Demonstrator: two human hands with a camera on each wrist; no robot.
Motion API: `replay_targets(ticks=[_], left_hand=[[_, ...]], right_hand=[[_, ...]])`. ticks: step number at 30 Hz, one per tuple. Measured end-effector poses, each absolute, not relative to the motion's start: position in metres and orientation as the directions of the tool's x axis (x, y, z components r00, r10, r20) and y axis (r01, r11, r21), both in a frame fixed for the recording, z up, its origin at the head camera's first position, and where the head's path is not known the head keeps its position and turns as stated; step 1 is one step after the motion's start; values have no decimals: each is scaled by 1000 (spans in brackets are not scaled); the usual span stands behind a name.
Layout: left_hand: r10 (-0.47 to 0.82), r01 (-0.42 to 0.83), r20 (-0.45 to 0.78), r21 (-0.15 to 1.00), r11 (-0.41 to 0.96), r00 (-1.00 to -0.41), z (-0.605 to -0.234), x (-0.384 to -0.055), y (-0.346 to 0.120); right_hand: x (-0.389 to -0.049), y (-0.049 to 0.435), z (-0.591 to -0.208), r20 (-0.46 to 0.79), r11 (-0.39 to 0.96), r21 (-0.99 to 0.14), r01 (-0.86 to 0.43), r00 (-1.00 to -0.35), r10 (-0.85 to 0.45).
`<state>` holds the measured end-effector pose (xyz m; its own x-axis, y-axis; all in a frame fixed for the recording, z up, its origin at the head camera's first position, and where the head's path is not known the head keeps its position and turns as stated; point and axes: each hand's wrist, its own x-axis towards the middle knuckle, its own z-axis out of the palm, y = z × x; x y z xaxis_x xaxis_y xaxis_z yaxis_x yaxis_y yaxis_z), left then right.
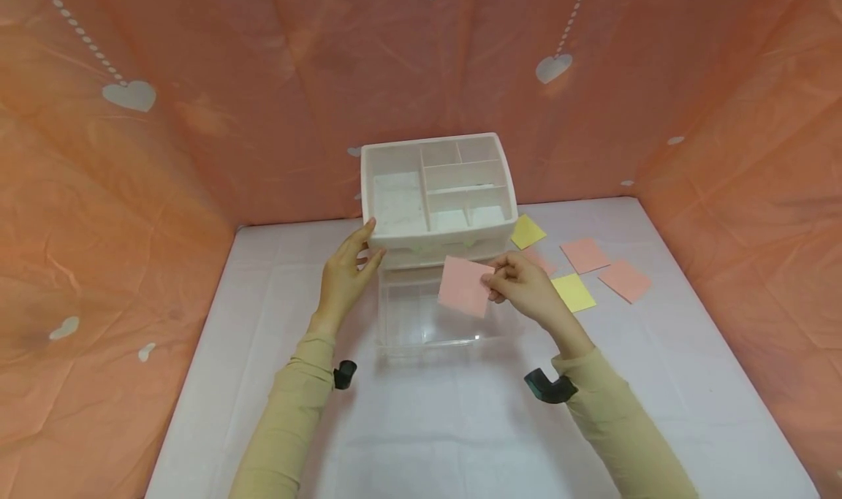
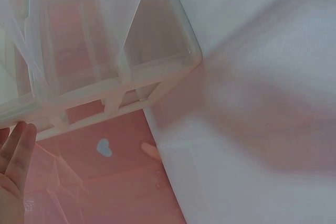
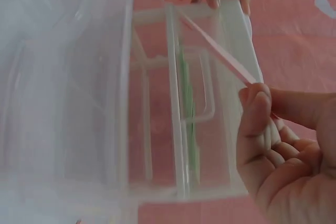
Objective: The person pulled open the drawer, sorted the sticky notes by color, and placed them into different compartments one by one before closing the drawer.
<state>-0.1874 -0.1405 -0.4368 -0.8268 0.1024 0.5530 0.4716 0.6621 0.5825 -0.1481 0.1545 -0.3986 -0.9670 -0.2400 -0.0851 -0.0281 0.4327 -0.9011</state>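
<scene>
A pink sticky note (image 1: 463,287) is pinched at its right edge between the thumb and fingers of my right hand (image 1: 526,287). It is held up over a clear drawer (image 1: 408,324) that stands pulled out of the white organizer (image 1: 395,229). Seen edge-on in the right wrist view, the pink note (image 3: 223,51) slants in front of the organizer. My left hand (image 1: 345,272) touches the organizer's front left corner, its fingers fairly straight. Those fingers (image 2: 18,153) rest against the organizer's side in the left wrist view.
Right of the organizer, pink notes (image 1: 625,280) and yellow notes (image 1: 574,292) lie scattered on the white tabletop (image 1: 421,426). Something thin and green (image 3: 191,124) shows through the clear plastic in the right wrist view. Pink cloth (image 1: 296,82) hangs around the table.
</scene>
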Motion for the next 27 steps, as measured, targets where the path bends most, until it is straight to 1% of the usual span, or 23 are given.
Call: replay_targets(ticks=[7,11,13,15,19,22,24,27], left_hand=[[99,465,547,587,663,-831,-435,-187,-140],[104,468,550,579,667,-829,-436,-187,-140],[106,472,554,576,667,-826,-436,-187,-141],[106,477,559,577,663,-823,-437,-187,-141],[107,485,566,575,659,-817,-438,-188,-141],[106,487,569,575,658,-815,-439,-188,-141],[105,486,569,576,657,-816,-438,-188,-141],[105,484,567,576,658,-817,-437,-187,-141]], right_hand=[[-162,125,-394,-155,486,-872,-56,-910,-384],[-172,109,-399,-254,482,-876,-3,-847,-467],[-178,101,-403,-298,485,-874,28,-820,-489],[-183,94,-409,-328,490,-870,55,-807,-491],[-188,82,-419,-350,531,-845,65,-819,-455],[-189,74,-424,-343,573,-819,40,-835,-432],[-189,70,-427,-324,619,-786,0,-852,-412],[-187,64,-431,-250,686,-721,-102,-885,-394]])
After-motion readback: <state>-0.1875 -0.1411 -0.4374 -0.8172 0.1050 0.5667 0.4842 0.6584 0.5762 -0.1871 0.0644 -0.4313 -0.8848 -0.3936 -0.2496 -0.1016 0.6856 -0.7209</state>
